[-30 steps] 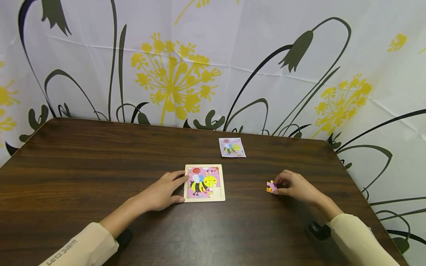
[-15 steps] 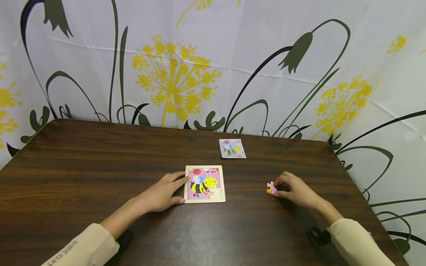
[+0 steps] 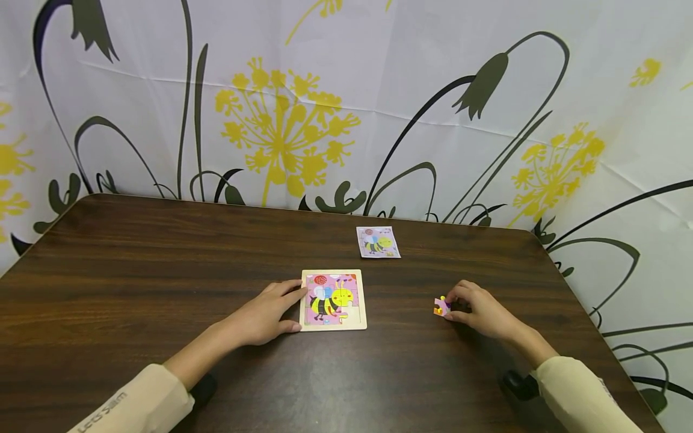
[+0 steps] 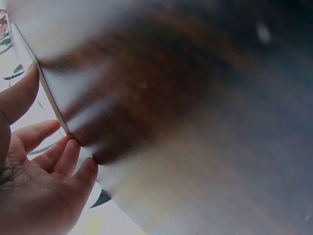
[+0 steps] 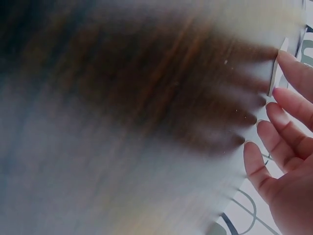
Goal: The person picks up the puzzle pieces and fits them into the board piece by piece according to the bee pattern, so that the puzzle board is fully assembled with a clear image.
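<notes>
A square jigsaw puzzle in a pale wooden frame (image 3: 364,300) lies flat in the middle of the table, showing a striped bee on pink. Bare wood shows at its lower right, where a space holds no piece. My left hand (image 3: 260,314) rests at the frame's left side, fingertips on the rim and thumb by the near left corner. To the right, my right hand (image 3: 484,308) pinches a pink and yellow puzzle piece (image 3: 440,307) at the table surface, its right part covered by the fingers. In the right wrist view, only a thin edge of the piece (image 5: 271,84) shows between thumb and fingers.
Beyond the puzzle lies a small printed card (image 3: 378,242) with the same bee picture. All this is on a dark wood-grain table (image 3: 178,258). A white cloth with a flower print (image 3: 379,108) hangs behind the far edge.
The head view has tilted very slightly, so everything sits a little lower in it. Both hands, the puzzle and the piece stay in place.
</notes>
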`<state>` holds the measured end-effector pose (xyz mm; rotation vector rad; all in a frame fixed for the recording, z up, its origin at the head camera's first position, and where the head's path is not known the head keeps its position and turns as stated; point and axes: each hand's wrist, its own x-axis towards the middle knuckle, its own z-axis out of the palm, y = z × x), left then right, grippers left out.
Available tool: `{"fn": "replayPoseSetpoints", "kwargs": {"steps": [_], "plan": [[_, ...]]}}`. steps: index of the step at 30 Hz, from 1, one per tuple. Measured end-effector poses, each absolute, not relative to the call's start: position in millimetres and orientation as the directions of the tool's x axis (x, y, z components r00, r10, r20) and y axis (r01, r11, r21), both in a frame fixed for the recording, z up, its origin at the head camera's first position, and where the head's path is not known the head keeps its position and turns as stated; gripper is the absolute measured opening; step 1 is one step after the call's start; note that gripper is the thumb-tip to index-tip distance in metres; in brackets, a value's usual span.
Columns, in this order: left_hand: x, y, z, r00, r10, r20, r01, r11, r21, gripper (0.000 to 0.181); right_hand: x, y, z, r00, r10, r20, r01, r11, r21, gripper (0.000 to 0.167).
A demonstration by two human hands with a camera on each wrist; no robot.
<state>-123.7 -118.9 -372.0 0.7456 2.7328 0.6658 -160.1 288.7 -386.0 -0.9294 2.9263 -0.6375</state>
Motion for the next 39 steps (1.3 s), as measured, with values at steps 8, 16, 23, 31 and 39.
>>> {"fn": "replayPoseSetpoints", "kwargs": {"steps": [8, 16, 23, 31, 39], "plan": [[-122.6, -119.7, -371.3, -0.838, 0.538, -0.091, 0.438, 0.763, 0.477, 0.062, -160.6, 285.7, -387.0, -0.815, -0.569, 0.113, -0.563, 0.728, -0.391, 0.021], [-122.9, -119.7, -370.3, -0.840, 0.534, -0.095, 0.432, 0.764, 0.479, 0.061, -162.1, 281.1, -387.3, -0.807, -0.578, 0.121, -0.573, 0.717, -0.396, 0.019], [-121.8, -119.3, -368.9, -0.841, 0.533, -0.090, 0.432, 0.763, 0.480, 0.061, -164.5, 276.6, -386.1, -0.799, -0.588, 0.129, -0.579, 0.692, -0.431, 0.018], [-121.2, -119.3, -368.2, -0.841, 0.533, -0.089, 0.433, 0.763, 0.479, 0.060, -168.3, 258.6, -381.2, -0.786, -0.609, 0.105, -0.579, 0.666, -0.470, 0.018], [-121.1, -119.3, -367.5, -0.837, 0.541, -0.086, 0.443, 0.761, 0.474, 0.061, -171.9, 228.2, -377.0, -0.750, -0.656, 0.085, -0.602, 0.624, -0.498, 0.018]]}}
